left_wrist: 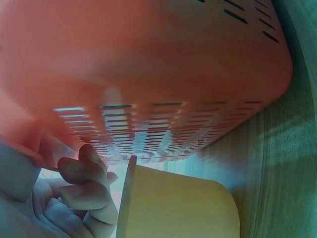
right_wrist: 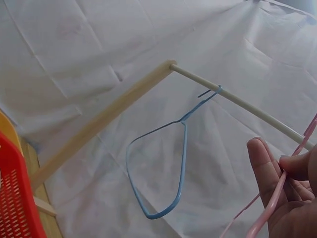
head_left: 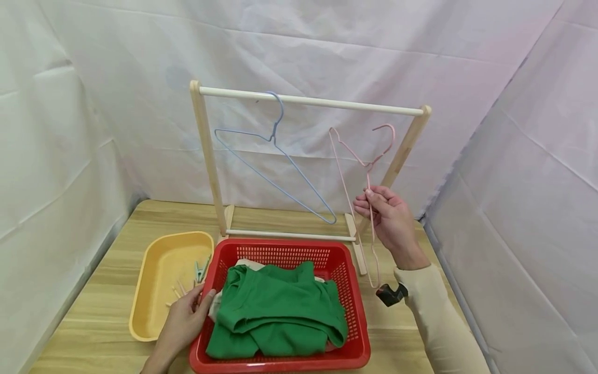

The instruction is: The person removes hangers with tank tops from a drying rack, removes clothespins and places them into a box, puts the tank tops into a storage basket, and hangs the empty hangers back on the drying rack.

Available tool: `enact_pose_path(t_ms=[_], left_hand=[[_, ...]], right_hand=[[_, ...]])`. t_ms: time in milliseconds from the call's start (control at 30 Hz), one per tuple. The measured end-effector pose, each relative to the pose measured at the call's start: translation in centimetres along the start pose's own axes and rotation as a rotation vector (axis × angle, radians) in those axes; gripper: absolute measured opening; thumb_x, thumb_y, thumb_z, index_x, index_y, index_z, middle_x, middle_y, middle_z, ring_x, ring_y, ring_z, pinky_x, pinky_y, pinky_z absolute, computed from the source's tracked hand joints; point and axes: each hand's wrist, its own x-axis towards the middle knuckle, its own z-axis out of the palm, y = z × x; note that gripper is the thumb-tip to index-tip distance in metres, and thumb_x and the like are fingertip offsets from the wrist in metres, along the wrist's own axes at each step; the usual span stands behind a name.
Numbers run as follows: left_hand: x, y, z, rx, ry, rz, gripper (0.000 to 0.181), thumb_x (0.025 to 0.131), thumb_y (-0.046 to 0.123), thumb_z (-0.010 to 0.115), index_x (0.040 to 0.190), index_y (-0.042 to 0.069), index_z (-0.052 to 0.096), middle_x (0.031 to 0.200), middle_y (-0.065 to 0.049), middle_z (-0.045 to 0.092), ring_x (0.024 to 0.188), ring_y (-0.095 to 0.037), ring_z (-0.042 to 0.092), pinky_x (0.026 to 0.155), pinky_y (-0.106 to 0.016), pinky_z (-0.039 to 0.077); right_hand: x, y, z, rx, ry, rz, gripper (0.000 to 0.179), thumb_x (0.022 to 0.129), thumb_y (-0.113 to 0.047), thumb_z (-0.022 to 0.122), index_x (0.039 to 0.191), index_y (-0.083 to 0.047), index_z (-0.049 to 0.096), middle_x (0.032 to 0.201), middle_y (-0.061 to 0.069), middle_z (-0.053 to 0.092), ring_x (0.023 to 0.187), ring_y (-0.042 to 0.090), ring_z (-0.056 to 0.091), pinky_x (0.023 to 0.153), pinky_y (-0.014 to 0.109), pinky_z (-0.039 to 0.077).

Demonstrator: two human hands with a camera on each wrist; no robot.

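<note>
My right hand (head_left: 390, 218) pinches a pink clothes hanger (head_left: 369, 167) by one sloping arm, thumb against the fingers. The hanger is tilted, its hook upward, below the white rail (head_left: 313, 101) of a wooden rack and apart from it. In the right wrist view the thumb presses the pink wire (right_wrist: 273, 198). My left hand (head_left: 182, 317) grips the left rim of a red plastic basket (head_left: 359, 322), thumb over the rim and fingers outside. Green folded clothing (head_left: 280, 296) lies in the basket over some white cloth. A blue hanger (head_left: 273, 137) hangs from the rail.
Left of the basket stands a yellow tray (head_left: 151, 275) with a teal clothespin (head_left: 200, 271) and several pale pegs or sticks. The rack's wooden posts (head_left: 207, 161) rise behind the basket. White cloth (head_left: 303, 57) encloses the back and sides of the wooden table (head_left: 89, 311).
</note>
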Motion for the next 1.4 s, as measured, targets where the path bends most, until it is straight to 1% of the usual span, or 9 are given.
enact_pose_path(t_ms=[133, 300, 367, 567, 700, 967, 1133, 1233, 1400], left_hand=[[0.0, 0.0, 0.1, 0.006, 0.008, 0.017, 0.037, 0.102, 0.03, 0.058, 0.126, 0.002, 0.064, 0.063, 0.0, 0.048, 0.05, -0.006, 0.046, 0.046, -0.024, 0.047], [0.0, -0.1, 0.1, 0.001, -0.001, -0.007, 0.035, 0.101, 0.03, 0.058, 0.123, 0.004, 0.065, 0.063, 0.0, 0.048, 0.05, -0.006, 0.048, 0.047, -0.024, 0.049], [0.0, -0.1, 0.0, 0.002, -0.005, -0.007, 0.035, 0.102, 0.03, 0.058, 0.124, 0.003, 0.064, 0.062, 0.0, 0.048, 0.05, -0.007, 0.048, 0.047, -0.024, 0.049], [0.0, 0.1, 0.0, -0.015, -0.008, 0.008, 0.039, 0.102, 0.029, 0.058, 0.128, 0.002, 0.062, 0.061, 0.0, 0.048, 0.048, -0.006, 0.047, 0.046, -0.024, 0.048], [-0.1, 0.2, -0.1, -0.027, -0.013, 0.002, 0.039, 0.102, 0.03, 0.058, 0.128, 0.001, 0.062, 0.061, 0.0, 0.049, 0.047, -0.006, 0.048, 0.045, -0.025, 0.048], [0.0, 0.3, -0.2, -0.012, -0.028, -0.026, 0.041, 0.102, 0.03, 0.057, 0.13, 0.001, 0.06, 0.062, -0.001, 0.048, 0.049, -0.007, 0.047, 0.047, -0.024, 0.048], [0.1, 0.4, -0.4, 0.006, -0.038, -0.042, 0.043, 0.102, 0.033, 0.056, 0.132, 0.001, 0.059, 0.063, -0.001, 0.048, 0.05, -0.006, 0.047, 0.048, -0.023, 0.047], [0.1, 0.3, -0.4, 0.011, -0.033, -0.04, 0.043, 0.102, 0.033, 0.056, 0.132, 0.001, 0.059, 0.063, -0.001, 0.048, 0.051, -0.006, 0.047, 0.048, -0.023, 0.047], [0.1, 0.3, -0.4, -0.002, -0.032, -0.042, 0.043, 0.102, 0.031, 0.056, 0.132, 0.001, 0.058, 0.064, -0.001, 0.049, 0.05, -0.007, 0.048, 0.048, -0.024, 0.048]], right_hand=[[0.8, -0.6, 0.3, 0.007, 0.018, -0.022, 0.014, 0.101, 0.001, 0.049, 0.098, -0.002, 0.063, 0.085, 0.009, 0.073, 0.078, 0.016, 0.073, 0.074, 0.028, 0.058], [1.5, -1.6, 0.4, 0.016, 0.004, -0.047, 0.015, 0.101, 0.002, 0.049, 0.097, 0.0, 0.063, 0.084, 0.01, 0.073, 0.077, 0.016, 0.074, 0.074, 0.027, 0.058], [1.8, -1.9, 0.5, 0.026, -0.004, -0.052, 0.014, 0.101, 0.002, 0.049, 0.097, 0.001, 0.063, 0.085, 0.011, 0.073, 0.077, 0.017, 0.074, 0.075, 0.027, 0.057], [2.6, -2.7, 0.8, 0.059, 0.011, -0.041, 0.011, 0.1, 0.001, 0.051, 0.098, 0.004, 0.061, 0.085, 0.013, 0.073, 0.077, 0.018, 0.074, 0.076, 0.027, 0.057], [3.1, -3.1, 1.0, 0.095, 0.021, -0.027, 0.009, 0.099, 0.001, 0.054, 0.096, 0.006, 0.06, 0.084, 0.016, 0.073, 0.077, 0.02, 0.074, 0.076, 0.027, 0.057], [3.8, -3.6, 1.3, 0.132, 0.042, -0.009, 0.01, 0.097, 0.0, 0.058, 0.096, 0.009, 0.061, 0.083, 0.018, 0.073, 0.077, 0.021, 0.074, 0.077, 0.027, 0.057], [4.0, -3.7, 1.4, 0.125, 0.051, -0.011, 0.01, 0.097, 0.0, 0.058, 0.096, 0.009, 0.061, 0.083, 0.018, 0.073, 0.077, 0.021, 0.075, 0.077, 0.027, 0.057], [4.1, -3.8, 1.4, 0.117, 0.061, -0.007, 0.011, 0.097, 0.0, 0.058, 0.095, 0.009, 0.063, 0.082, 0.018, 0.073, 0.077, 0.021, 0.075, 0.077, 0.027, 0.056], [4.3, -3.7, 1.3, 0.095, 0.079, 0.017, 0.012, 0.097, -0.002, 0.058, 0.092, 0.007, 0.065, 0.082, 0.017, 0.073, 0.079, 0.02, 0.075, 0.078, 0.025, 0.056]])
